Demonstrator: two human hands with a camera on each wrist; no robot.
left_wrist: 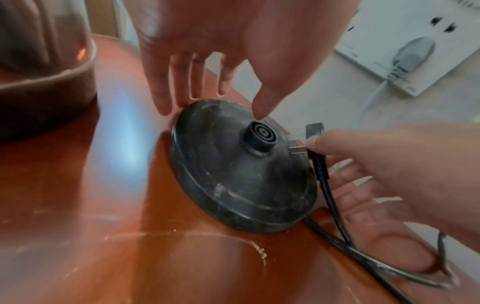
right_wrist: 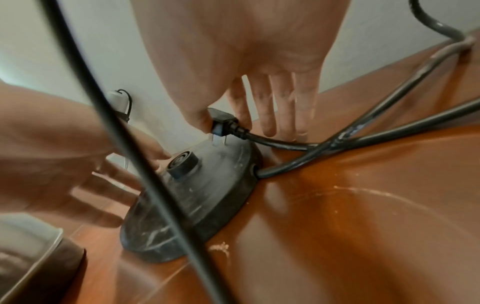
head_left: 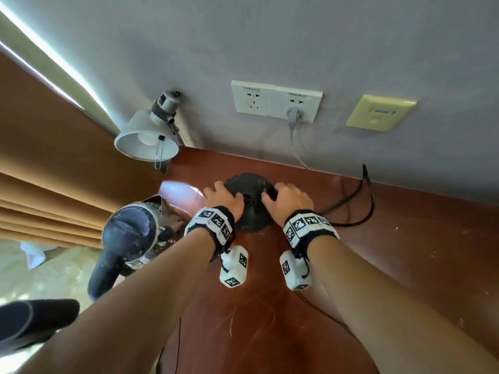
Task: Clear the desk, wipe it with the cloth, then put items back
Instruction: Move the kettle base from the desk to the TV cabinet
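A dusty black round kettle base [head_left: 249, 218] [left_wrist: 241, 181] [right_wrist: 213, 195] lies on the red-brown desk [head_left: 405, 238] close to the wall. My left hand [head_left: 224, 194] [left_wrist: 207, 102] is over its left side, straight fingers touching the rim and thumb above the top. My right hand [head_left: 280, 197] [right_wrist: 222, 125] pinches the base's black plug [left_wrist: 315, 128] [right_wrist: 221, 122] between thumb and forefinger, prongs pointing down at the base's top. Its black cord [head_left: 361, 209] [right_wrist: 285, 144] loops over the desk to the right. No cloth is in view.
A steel kettle with a black handle [head_left: 129, 233] [left_wrist: 44, 82] stands at the desk's left edge. A white lamp [head_left: 147, 136] hangs over the back left corner. White wall sockets [head_left: 275, 101] hold a grey plug [head_left: 294, 116]. Tan curtains [head_left: 54, 157] hang at the left.
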